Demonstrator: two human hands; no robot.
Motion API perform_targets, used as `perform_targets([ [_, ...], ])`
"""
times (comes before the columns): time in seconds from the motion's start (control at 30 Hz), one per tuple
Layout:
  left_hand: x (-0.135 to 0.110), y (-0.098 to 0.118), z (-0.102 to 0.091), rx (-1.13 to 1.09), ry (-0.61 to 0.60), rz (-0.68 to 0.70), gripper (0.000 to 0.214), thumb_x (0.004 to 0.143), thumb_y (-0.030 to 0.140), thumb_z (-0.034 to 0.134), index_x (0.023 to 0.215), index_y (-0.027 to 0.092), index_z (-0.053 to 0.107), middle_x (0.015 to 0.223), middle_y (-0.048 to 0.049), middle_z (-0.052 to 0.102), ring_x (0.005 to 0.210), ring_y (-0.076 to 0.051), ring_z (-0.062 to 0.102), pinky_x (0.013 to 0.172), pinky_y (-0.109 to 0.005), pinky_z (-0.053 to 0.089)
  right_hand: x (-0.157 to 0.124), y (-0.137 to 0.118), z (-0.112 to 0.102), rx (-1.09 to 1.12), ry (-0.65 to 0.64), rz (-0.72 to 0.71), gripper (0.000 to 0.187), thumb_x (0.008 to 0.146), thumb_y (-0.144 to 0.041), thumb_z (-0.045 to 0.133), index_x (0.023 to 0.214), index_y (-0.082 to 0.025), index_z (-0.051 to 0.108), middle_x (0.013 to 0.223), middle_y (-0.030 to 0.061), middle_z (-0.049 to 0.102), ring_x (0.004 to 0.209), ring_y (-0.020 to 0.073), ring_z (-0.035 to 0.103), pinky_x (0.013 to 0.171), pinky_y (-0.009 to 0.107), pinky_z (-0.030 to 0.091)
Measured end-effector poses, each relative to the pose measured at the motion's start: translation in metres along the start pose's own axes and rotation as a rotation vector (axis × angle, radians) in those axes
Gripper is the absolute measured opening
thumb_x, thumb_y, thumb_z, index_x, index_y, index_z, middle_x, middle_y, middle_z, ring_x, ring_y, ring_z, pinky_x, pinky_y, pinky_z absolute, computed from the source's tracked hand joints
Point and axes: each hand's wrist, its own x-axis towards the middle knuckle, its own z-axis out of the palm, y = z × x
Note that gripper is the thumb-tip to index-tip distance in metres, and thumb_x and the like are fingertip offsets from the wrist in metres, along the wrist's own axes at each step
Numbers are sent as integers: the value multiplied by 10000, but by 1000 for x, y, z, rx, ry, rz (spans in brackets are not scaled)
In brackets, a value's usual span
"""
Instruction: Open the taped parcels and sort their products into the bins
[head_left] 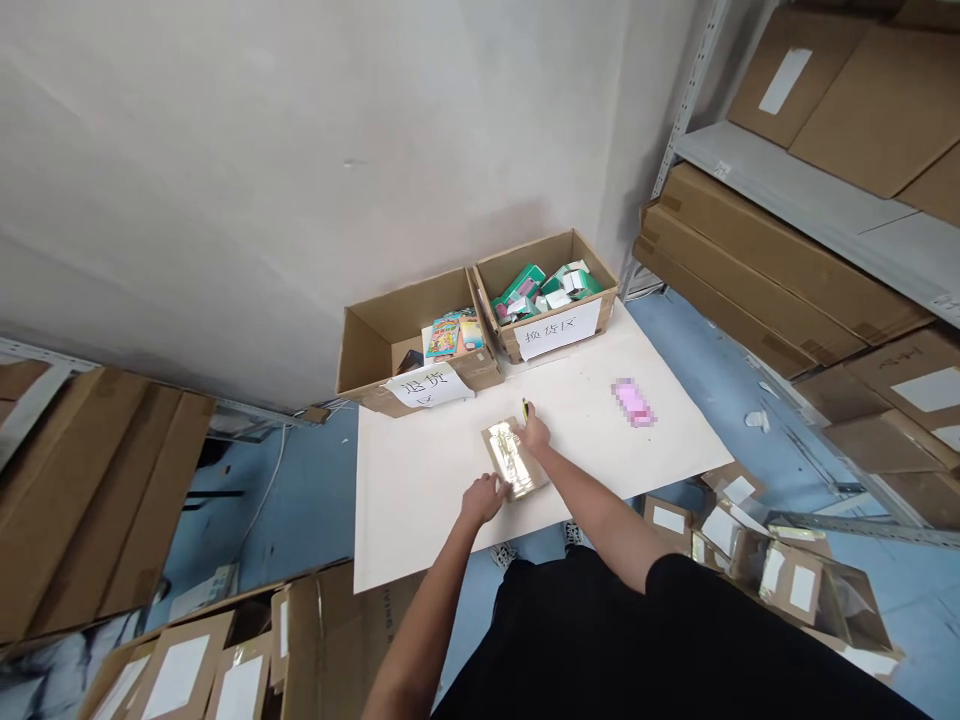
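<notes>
A small flat cardboard box (514, 458), covered with shiny clear tape, lies slightly turned on the white table near its front edge. My left hand (485, 497) grips the box at its near left corner, fingers bent over the edge. At the far right side of the box is my right hand (533, 434), closed around a slim yellow and black box cutter (526, 411). The cutter's end points up and away from me; its blade is too small to make out.
Two open cartons with handwritten labels stand at the table's (405, 500) back: the left carton (367, 350) holds colourful packets, the right carton (540, 250) green and white boxes. A blurred pink item (633, 402) lies right. Shelves (795, 180) and parcels (787, 580) flank the table.
</notes>
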Motion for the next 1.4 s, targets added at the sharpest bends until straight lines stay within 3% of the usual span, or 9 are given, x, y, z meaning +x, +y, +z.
perform_targets([
  [0.07, -1, 10, 0, 25, 109, 58, 499, 1028, 316, 412, 1503, 227, 536, 1432, -150, 628, 1282, -281, 620, 997, -389, 537, 10, -5, -14, -40, -3, -97, 885, 981, -458, 697, 1673, -264, 181, 1211, 117, 754, 1132, 273, 709, 886, 304, 482],
  [0.13, 7, 20, -7, 65, 177, 116, 659, 939, 177, 511, 1589, 250, 435, 1567, -146, 525, 1417, -291, 520, 1040, -396, 530, 6, 1, -21, -49, 41, -114, 838, 1007, -461, 657, 1673, -261, 190, 1191, 115, 754, 1103, 269, 713, 870, 299, 475],
  [0.27, 39, 35, -24, 150, 40, 372, 1047, 799, 108, 666, 1700, 313, 175, 1794, -94, 135, 1649, -346, 113, 1191, -478, 415, -32, 42, -15, -113, 85, -81, 821, 1007, -502, 639, 1668, -249, 221, 1209, 149, 731, 1087, 300, 717, 862, 330, 477],
  [0.37, 57, 42, -27, 168, -57, 352, 1093, 793, 127, 694, 1706, 340, 132, 1806, -81, 21, 1655, -361, 41, 1221, -547, 360, -54, 66, -6, -223, -38, -57, 900, 923, -488, 766, 1647, -270, 278, 1207, 158, 721, 1083, 310, 725, 873, 340, 479],
  [0.57, 50, 52, -4, 118, -34, 70, 919, 869, 357, 697, 1684, 275, 280, 1781, -166, 140, 1607, -443, 213, 1201, -638, 351, -18, 49, -17, -221, -66, 6, 1240, 696, -416, 968, 1671, -294, 212, 1298, 162, 687, 1155, 330, 703, 900, 342, 491],
  [0.73, 31, 50, 23, 99, 137, -108, 660, 1038, 413, 437, 1654, 188, 365, 1685, -250, 362, 1500, -421, 423, 1155, -636, 412, 2, 37, -24, -89, 27, -121, 800, 1008, -433, 658, 1679, -296, 243, 1255, 120, 725, 1139, 280, 706, 937, 322, 492],
  [0.83, 29, 44, 30, 99, 198, -103, 625, 1051, 419, 421, 1640, 209, 403, 1674, -227, 391, 1541, -424, 356, 1169, -631, 409, -10, 60, -27, 55, 30, -80, 605, 1101, -378, 422, 1673, -265, 264, 1095, 88, 766, 978, 247, 741, 856, 311, 535],
  [1.03, 34, 33, 36, 66, 236, -37, 625, 1066, 421, 388, 1652, 204, 382, 1666, -222, 403, 1552, -430, 327, 1194, -629, 396, -33, 110, -47, 252, -213, -106, 474, 1063, -343, 465, 1537, -348, 453, 755, -57, 663, 503, 110, 601, 555, 189, 501],
  [1.4, 40, 25, 46, 79, 270, -14, 608, 1065, 423, 391, 1642, 231, 404, 1629, -196, 463, 1539, -407, 356, 1213, -641, 364, -16, 92, -65, 253, -309, -144, 437, 996, -283, 567, 1431, -329, 577, 693, -77, 615, 438, 84, 514, 478, 162, 441],
])
